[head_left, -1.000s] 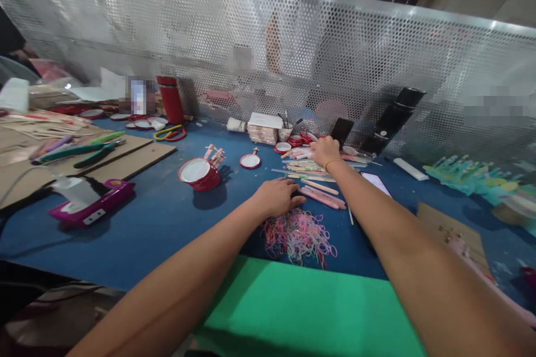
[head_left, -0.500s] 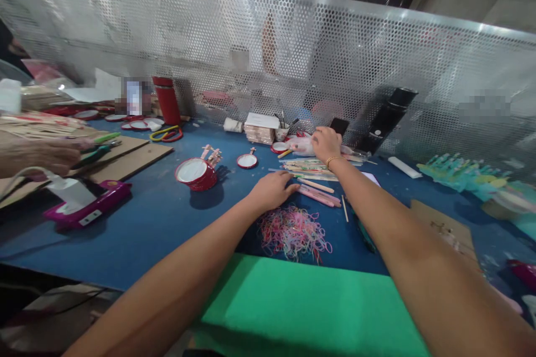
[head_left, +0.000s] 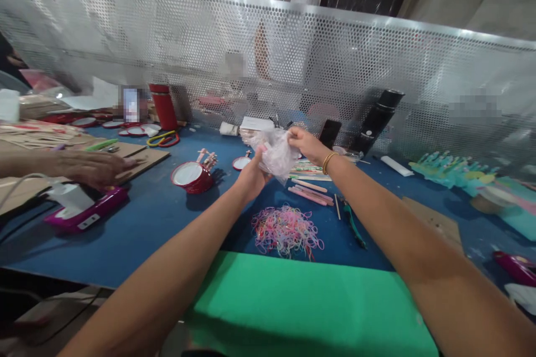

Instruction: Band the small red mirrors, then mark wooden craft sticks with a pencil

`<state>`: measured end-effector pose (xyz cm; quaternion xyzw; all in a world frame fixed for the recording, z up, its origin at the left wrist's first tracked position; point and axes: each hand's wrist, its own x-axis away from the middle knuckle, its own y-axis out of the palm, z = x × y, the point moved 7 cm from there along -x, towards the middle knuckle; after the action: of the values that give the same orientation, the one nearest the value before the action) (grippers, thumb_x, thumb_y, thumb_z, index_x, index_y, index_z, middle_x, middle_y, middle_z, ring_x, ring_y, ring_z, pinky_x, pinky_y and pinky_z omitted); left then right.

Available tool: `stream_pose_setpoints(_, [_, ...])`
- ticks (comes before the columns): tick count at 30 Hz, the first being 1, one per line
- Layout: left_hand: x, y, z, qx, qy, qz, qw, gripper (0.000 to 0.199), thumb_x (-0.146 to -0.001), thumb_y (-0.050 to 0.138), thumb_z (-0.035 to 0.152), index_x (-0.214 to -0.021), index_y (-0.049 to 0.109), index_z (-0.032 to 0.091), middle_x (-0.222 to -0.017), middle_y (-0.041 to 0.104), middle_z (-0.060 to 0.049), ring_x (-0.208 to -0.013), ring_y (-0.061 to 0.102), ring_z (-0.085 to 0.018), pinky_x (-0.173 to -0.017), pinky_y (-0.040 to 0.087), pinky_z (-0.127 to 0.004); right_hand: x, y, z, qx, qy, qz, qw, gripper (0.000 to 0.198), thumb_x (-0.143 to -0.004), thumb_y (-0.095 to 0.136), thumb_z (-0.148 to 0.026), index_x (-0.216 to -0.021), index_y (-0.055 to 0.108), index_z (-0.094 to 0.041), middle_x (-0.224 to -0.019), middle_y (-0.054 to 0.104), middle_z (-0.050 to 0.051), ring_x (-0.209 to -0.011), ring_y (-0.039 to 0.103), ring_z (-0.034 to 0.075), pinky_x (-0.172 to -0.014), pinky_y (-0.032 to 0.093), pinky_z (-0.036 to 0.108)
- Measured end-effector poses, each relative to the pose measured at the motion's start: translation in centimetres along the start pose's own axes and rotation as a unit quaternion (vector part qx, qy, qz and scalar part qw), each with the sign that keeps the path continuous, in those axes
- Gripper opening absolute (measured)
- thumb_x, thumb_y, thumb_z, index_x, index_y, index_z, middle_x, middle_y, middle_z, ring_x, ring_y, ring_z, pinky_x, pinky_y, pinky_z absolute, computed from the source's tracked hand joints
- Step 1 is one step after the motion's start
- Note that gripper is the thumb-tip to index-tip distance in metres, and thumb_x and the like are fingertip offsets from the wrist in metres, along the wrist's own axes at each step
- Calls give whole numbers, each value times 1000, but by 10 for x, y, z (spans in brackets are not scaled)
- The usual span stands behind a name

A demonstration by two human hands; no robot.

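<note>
A crumpled clear plastic bag is held up between my two hands above the blue table. My left hand grips its left side from below, thumb up. My right hand, with a gold bracelet at the wrist, pinches the bag's upper right edge. What the bag contains, if anything, I cannot make out. Below my hands lies a heap of colourful small rubber bands. Pink pens and a bundle of thin sticks lie just beyond the heap.
Small red-rimmed drums stand left of centre. A purple power strip and a co-worker's hand are further left. A red bottle, a black bottle and a phone stand along the perforated metal screen.
My right hand has lifted the plastic bag from the back of the table and brought it left. My left hand has left the pens and taken hold of the bag.
</note>
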<state>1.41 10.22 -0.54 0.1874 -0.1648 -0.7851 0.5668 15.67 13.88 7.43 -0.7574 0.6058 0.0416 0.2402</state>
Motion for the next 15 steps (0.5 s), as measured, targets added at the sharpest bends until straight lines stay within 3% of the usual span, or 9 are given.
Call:
stream_pose_setpoints(4, [4, 4, 1, -21, -49, -59, 997, 77, -83, 39, 79, -132, 54, 20, -133, 62, -17, -119, 60, -31, -94, 53, -47, 9, 4, -3, -177, 43, 16, 983, 22, -66, 65, -24, -75, 46, -22, -67, 51, -9, -57, 46, 10, -58, 40, 20])
stream_pose_setpoints(7, [7, 12, -5, -83, -58, -84, 991, 62, -89, 46, 64, -130, 53, 18, -122, 66, -19, -111, 64, -30, -90, 55, -45, 14, 5, 3, -210, 82, 29, 974, 26, -67, 70, -29, -76, 46, -23, -65, 54, -9, -54, 48, 10, -55, 42, 21])
stream_pose_setpoints(10, [4, 11, -14, -125, -68, -57, 988, 46, -87, 56, 42, -125, 53, 16, -107, 69, -17, -99, 68, -29, -83, 56, -44, 16, 0, 16, -140, 103, 42, 984, 21, -70, 68, -32, -77, 51, -22, -67, 56, -7, -56, 50, 11, -57, 45, 23])
stream_pose_setpoints(12, [-1, -1, -15, -136, -57, 10, 989, 41, -83, 59, 33, -120, 53, 16, -97, 69, -13, -88, 68, -25, -75, 56, -41, 18, -10, 29, -30, 122, 67, 990, 14, -70, 65, -30, -75, 55, -21, -69, 59, -5, -61, 53, 13, -61, 46, 25])
stream_pose_setpoints(15, [-8, -25, 1, -208, 29, 116, 971, 36, -80, 60, 27, -114, 52, 20, -88, 66, -4, -77, 63, -17, -68, 54, -31, 26, -28, 47, 100, 154, 107, 977, 5, -69, 62, -24, -71, 59, -20, -74, 63, 0, -72, 56, 17, -68, 46, 28])
